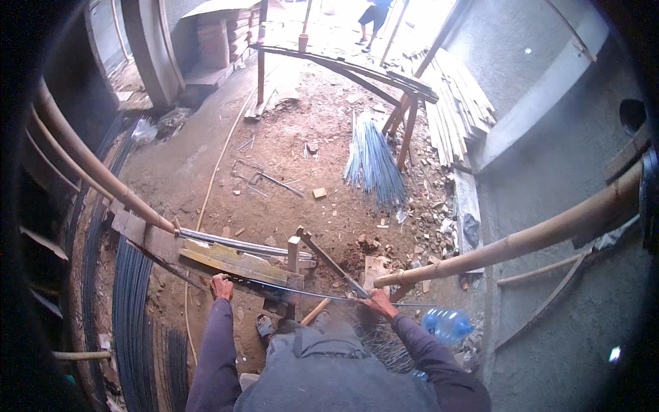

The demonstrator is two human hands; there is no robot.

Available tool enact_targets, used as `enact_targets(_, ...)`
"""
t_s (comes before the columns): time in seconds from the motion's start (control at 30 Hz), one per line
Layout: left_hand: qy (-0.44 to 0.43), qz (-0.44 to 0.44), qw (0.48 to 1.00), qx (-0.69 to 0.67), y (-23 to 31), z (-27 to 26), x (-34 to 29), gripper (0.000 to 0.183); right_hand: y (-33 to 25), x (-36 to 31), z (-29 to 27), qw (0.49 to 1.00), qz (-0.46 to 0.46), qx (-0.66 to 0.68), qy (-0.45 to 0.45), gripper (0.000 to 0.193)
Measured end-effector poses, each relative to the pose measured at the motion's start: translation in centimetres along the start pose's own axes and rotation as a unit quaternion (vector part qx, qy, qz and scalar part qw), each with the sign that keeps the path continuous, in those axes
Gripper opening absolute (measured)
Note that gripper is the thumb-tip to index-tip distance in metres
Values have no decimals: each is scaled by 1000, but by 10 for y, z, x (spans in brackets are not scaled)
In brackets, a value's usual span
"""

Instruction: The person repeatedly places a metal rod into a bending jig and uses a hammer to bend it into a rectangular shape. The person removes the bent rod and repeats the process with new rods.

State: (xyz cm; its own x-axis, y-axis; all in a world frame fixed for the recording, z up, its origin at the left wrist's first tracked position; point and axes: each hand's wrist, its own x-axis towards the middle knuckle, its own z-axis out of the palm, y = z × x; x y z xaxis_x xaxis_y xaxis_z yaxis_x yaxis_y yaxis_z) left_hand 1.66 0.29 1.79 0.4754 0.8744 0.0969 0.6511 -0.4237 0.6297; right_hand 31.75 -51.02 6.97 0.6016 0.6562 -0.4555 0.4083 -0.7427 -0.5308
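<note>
A thin steel rod (312, 294) lies across in front of me, along the near edge of a wooden bench. At its left end my left hand (222, 287) is closed on it. My right hand (379, 303) is closed round the lower end of a long flat metal lever (333, 262), which looks like a rebar bending tool. This lever slants away to the upper left, its hooked head beside a short upright wood block (294, 254). The rod passes close by my right hand and sticks out to its right. Whether those fingers also touch the rod I cannot tell.
Bamboo poles (453, 264) flank the bench on both sides. Bundles of steel rods (130, 309) lie at left; a bunch of cut rods (374, 165) rests on the dirt ahead. A blue water bottle (447, 325) stands out at right. Far off is a person (374, 19).
</note>
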Motion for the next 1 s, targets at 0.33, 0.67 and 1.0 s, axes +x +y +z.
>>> enact_targets(0.33,-9,-24,996,81,-10,7,2,21,35,21,38,995,-33,-88,41,38)
enact_targets(0.67,-15,21,990,140,4,7,-4,22,-42,-47,-79,987,-1,64,144,32)
enact_targets(1.0,-161,-34,973,163,44,-18,20,21,-76,50,-131,970,70,222,73,34)
